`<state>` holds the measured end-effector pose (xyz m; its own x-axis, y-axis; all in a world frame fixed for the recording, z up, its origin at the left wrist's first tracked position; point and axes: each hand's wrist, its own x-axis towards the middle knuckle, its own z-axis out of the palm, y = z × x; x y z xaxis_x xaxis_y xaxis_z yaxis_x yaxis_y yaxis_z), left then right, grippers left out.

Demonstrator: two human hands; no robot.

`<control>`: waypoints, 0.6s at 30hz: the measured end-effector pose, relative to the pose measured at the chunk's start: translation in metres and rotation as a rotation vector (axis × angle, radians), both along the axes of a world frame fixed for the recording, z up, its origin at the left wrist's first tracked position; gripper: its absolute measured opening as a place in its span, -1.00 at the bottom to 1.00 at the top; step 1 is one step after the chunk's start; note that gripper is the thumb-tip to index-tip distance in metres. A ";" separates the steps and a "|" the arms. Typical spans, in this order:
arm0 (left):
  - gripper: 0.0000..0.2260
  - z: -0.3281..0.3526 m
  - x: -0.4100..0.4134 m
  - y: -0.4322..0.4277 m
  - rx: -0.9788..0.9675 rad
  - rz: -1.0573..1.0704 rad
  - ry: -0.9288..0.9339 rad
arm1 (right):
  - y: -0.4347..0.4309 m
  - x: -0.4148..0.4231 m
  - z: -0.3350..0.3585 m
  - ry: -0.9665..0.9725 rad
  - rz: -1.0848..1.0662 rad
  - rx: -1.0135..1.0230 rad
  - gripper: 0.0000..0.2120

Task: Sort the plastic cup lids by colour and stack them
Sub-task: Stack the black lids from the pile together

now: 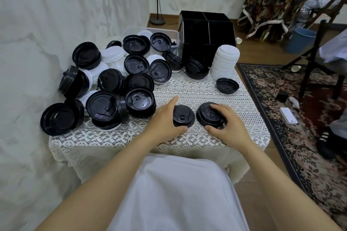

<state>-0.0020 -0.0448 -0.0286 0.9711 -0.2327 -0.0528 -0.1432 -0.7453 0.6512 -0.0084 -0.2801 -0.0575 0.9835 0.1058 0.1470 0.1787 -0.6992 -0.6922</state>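
Note:
Two black lids lie side by side near the table's front edge. My left hand (165,118) cups the smaller black lid (183,116) from its left, thumb curled under its near rim. My right hand (228,124) grips the larger black lid (209,114), fingers over its top and thumb at its near rim. A jumbled heap of black and white lids (116,80) fills the table's left side. A tall stack of white lids (225,63) stands at the back right, with a single black lid (227,85) in front of it and a short black stack (196,69) beside it.
The table wears a white lace cloth (197,90). A black compartment organiser (206,32) and a clear plastic bin (131,31) stand at the back. A wall runs along the left. A patterned rug (300,127), chairs and a blue bucket (302,39) are to the right.

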 end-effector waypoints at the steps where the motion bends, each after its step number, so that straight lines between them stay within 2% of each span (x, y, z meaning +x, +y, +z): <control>1: -0.08 -0.001 -0.001 0.002 -0.012 -0.006 0.005 | 0.000 0.000 0.000 -0.002 0.000 -0.004 -0.35; 6: 0.01 -0.002 -0.004 0.009 -0.029 -0.047 0.042 | 0.002 0.001 0.002 0.001 -0.009 0.005 -0.34; 11: 0.02 -0.004 -0.002 0.012 -0.072 -0.051 0.084 | 0.007 -0.002 0.012 -0.062 -0.044 0.177 -0.38; 18: 0.01 -0.002 -0.003 0.011 -0.151 -0.011 0.103 | 0.047 -0.006 0.020 -0.025 0.128 0.182 -0.34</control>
